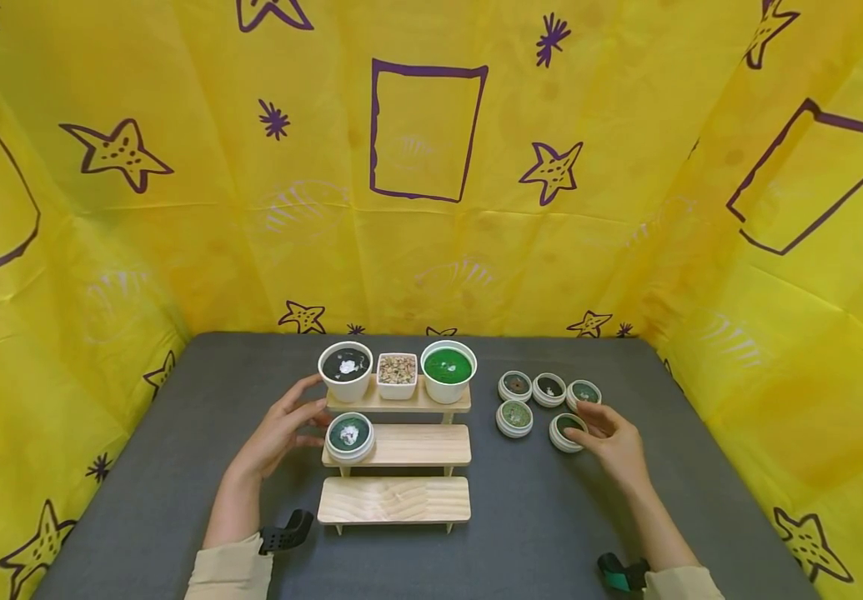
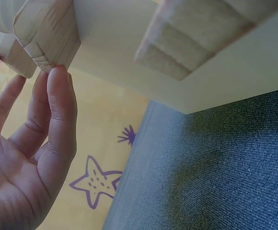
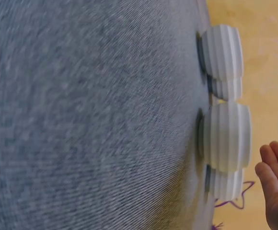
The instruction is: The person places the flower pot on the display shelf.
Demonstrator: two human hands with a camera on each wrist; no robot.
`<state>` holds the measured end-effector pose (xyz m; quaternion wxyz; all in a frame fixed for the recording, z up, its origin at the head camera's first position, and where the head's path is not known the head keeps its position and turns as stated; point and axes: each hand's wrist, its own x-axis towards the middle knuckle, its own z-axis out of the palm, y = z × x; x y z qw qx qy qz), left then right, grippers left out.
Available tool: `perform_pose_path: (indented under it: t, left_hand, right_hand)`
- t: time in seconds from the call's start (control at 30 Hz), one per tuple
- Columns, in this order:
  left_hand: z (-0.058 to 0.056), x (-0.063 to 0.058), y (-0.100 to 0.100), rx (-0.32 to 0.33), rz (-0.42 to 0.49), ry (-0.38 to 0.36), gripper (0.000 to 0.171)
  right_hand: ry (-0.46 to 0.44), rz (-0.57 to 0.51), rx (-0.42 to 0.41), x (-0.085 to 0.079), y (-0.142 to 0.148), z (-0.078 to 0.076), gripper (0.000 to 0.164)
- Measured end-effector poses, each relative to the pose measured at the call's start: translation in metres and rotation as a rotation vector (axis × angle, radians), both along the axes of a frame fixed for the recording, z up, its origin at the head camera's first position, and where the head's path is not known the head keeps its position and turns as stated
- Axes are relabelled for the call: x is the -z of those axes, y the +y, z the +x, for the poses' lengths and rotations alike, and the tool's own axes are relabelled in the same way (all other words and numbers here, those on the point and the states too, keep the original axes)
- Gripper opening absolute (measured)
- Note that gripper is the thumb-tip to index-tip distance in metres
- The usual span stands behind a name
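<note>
A three-step wooden stand [image 1: 423, 446] rises near the table's middle. My left hand [image 1: 281, 433] is at its left end, fingertips at the board ends [image 2: 50, 38] in the left wrist view. On the middle step, close to that hand, sits a low white ribbed pot with dark green filling and a white patch [image 1: 350, 437]. My right hand [image 1: 614, 442] is over the nearest right-hand pot [image 1: 567, 433], which has dark green filling, thumb and fingers spread about its rim. In the right wrist view the fingers [image 3: 271, 177] are extended beside the ribbed pots [image 3: 225, 136].
On the top step stand a tall dark-filled cup [image 1: 346, 372], a square dish of pebbles [image 1: 397, 375] and a green-filled cup [image 1: 449, 371]. Several low pots, among them a mossy green one [image 1: 514, 418], cluster right of the stand. Yellow patterned cloth [image 1: 431, 275] walls the grey table [image 1: 521, 517].
</note>
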<state>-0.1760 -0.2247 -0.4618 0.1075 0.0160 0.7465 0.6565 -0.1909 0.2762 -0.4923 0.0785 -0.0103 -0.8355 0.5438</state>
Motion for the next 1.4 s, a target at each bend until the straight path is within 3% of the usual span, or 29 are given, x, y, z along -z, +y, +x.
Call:
perform_pose_path:
  t: [1.07,1.4]
  left_hand:
    - [0.001,-0.001,0.001,-0.003,0.001,-0.005,0.06]
    - [0.0,0.0,0.0,0.002,0.004,-0.003,0.06]
  right_hand:
    - [-0.156,0.162,0.058,0.016,0.011,-0.004,0.062]
    - [-0.204,0.184,0.041,0.02,0.012,-0.006,0.065]
